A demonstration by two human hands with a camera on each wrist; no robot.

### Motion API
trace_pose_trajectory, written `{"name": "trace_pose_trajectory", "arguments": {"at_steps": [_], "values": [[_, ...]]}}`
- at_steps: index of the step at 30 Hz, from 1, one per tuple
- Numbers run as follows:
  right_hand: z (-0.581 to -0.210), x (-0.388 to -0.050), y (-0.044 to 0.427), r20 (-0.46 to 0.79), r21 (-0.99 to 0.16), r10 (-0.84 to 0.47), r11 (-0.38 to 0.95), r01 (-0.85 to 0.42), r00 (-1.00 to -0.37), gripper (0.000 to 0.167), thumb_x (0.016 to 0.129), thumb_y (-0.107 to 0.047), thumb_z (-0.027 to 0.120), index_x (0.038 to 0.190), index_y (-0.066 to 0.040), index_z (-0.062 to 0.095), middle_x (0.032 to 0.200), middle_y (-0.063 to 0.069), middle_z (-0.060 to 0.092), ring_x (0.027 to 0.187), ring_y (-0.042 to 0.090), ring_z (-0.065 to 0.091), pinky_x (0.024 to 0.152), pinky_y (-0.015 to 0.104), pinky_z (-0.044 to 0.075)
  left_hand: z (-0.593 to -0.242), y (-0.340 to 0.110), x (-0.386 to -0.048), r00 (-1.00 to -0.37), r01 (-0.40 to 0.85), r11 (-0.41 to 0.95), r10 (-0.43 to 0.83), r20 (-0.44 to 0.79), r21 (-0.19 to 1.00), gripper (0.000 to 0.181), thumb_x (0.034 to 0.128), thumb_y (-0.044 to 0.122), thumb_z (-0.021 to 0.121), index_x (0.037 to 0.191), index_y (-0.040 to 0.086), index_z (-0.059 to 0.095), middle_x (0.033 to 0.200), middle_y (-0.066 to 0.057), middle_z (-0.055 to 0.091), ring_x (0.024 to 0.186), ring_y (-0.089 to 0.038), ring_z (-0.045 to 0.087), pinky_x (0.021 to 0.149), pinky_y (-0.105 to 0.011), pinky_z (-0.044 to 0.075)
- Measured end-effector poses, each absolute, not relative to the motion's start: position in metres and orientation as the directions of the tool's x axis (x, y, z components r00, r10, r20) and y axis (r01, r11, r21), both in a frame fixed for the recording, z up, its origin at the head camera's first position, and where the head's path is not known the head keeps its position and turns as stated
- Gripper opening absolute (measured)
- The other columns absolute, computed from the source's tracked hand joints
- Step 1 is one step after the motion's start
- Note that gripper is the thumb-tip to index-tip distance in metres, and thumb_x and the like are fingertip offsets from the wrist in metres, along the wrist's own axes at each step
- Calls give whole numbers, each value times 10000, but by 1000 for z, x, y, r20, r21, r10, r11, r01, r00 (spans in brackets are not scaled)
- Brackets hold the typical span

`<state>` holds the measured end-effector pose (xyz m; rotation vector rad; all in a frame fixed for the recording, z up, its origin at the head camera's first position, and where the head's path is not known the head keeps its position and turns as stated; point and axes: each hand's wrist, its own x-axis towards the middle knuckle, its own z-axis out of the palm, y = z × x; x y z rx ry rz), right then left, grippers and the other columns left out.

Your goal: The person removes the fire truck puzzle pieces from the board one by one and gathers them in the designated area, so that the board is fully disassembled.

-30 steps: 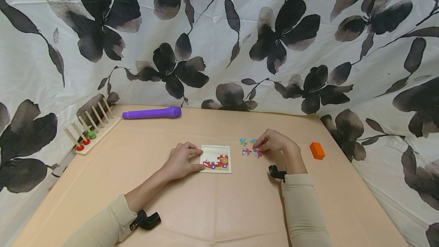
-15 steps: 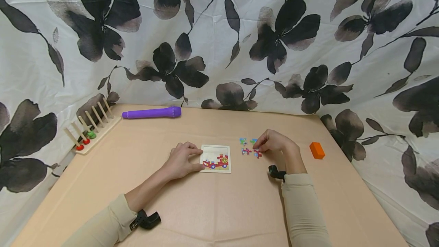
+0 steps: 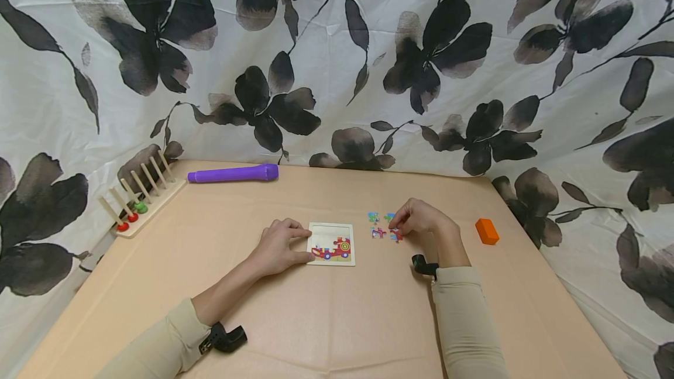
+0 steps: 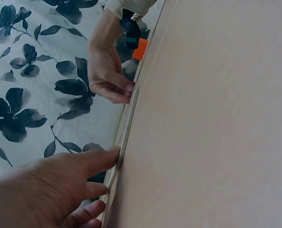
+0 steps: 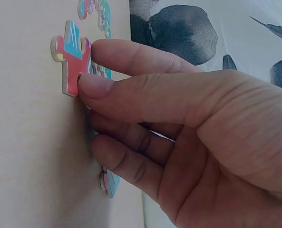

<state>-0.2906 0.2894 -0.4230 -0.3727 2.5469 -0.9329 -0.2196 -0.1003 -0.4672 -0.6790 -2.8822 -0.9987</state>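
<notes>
A white-framed puzzle board (image 3: 330,230) lies mid-table, its lower part filled with a red vehicle picture. My left hand (image 3: 281,245) rests at the board's left edge, thumb and fingers spread and touching it, also seen in the left wrist view as a hand (image 4: 60,185) at the thin edge. To the right, my right hand (image 3: 421,219) pinches a red and blue puzzle piece (image 5: 73,61) between thumb and index finger, low at the table. Beside it lie loose pieces, including a green-blue piece (image 3: 373,217) and a red one (image 3: 377,232).
An orange block (image 3: 487,231) sits on the right of the table (image 3: 379,320). At the back left lies a purple stick (image 3: 233,174). Left of that stands a wooden peg rack (image 3: 163,195) with red and green beads. A floral cloth (image 3: 337,51) hangs behind.
The puzzle piece at my right fingertips seems slightly shifted or tilted. Both hands stay in nearly the same places.
</notes>
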Motion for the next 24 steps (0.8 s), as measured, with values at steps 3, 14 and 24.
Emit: {"name": "trace_pose_trajectory", "arguments": {"at_steps": [3, 14, 24], "values": [[-422, -290, 289, -277, -660, -377, 743, -110, -884, 192, 835, 71, 791, 980, -46, 838, 934, 90, 785, 808, 195, 576, 764, 322, 490, -468, -100, -220, -906, 405, 703, 395, 153, 584, 565, 791, 412, 898, 1269, 145, 759, 1237, -24, 638, 1147, -261, 509, 967, -493, 354], [-416, -289, 286, -193, -670, -421, 716, -194, -886, 180, 883, 8, 770, 1049, -36, 823, 1051, 104, 786, 921, 199, 622, 840, 316, 501, -469, -100, -220, -908, 397, 701, 392, 145, 592, 564, 793, 407, 899, 1273, 147, 757, 1233, -17, 632, 1143, -254, 503, 976, -498, 350], [-414, -292, 272, -80, -732, -450, 632, -255, -889, 237, 946, -60, 710, 1169, -16, 776, 1119, 168, 753, 886, 208, 594, 737, 289, 488, -467, -100, -219, -905, 407, 697, 396, 157, 590, 566, 794, 409, 896, 1271, 138, 756, 1234, -26, 636, 1156, -270, 509, 977, -508, 353]]}}
